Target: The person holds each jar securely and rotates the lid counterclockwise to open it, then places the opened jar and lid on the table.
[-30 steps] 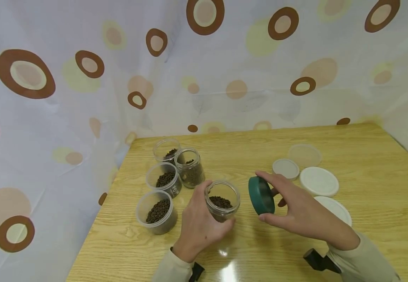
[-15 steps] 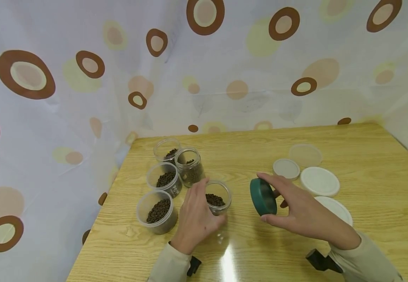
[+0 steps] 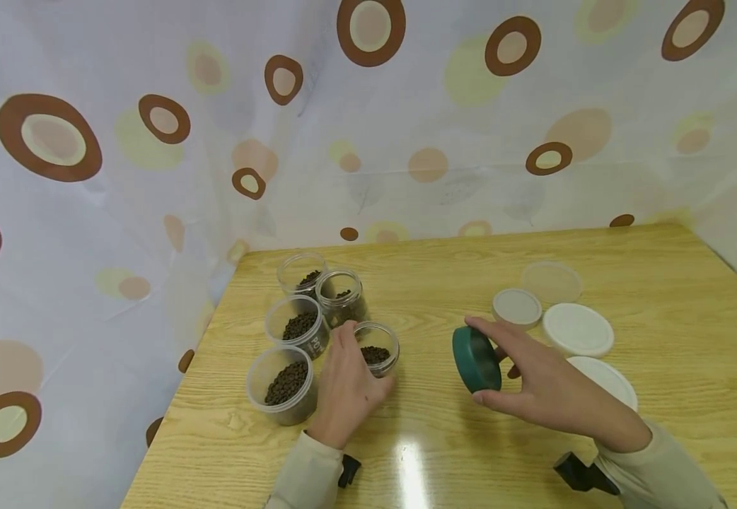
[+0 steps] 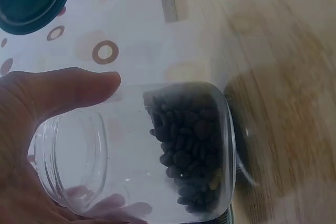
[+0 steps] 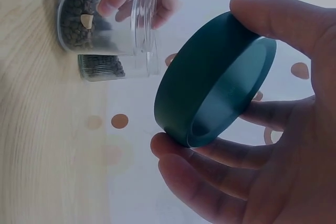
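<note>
My left hand (image 3: 351,396) grips a clear jar (image 3: 378,338) around its upper part, thumb on the near side. Dark brown beans (image 4: 186,150) fill the jar's lower part, with a small pale piece (image 5: 86,21) among them. In the left wrist view the jar's base is at or close to the table; I cannot tell whether it touches. To the right, my right hand (image 3: 537,378) holds a dark green lid (image 3: 475,359) by its rim, tilted on edge above the table. Its hollow inside (image 5: 231,95) faces the palm in the right wrist view.
Left of the jar stand several open clear containers with beans: a near tub (image 3: 282,385), a printed tub (image 3: 295,325), a tall jar (image 3: 343,297) and a rear one (image 3: 301,272). On the right lie flat lids: a white lid (image 3: 577,329), a grey lid (image 3: 516,307) and a translucent lid (image 3: 552,281).
My left hand has moved left with the jar, bringing it closer to the other containers. My right hand, with the green lid, has hardly moved.
</note>
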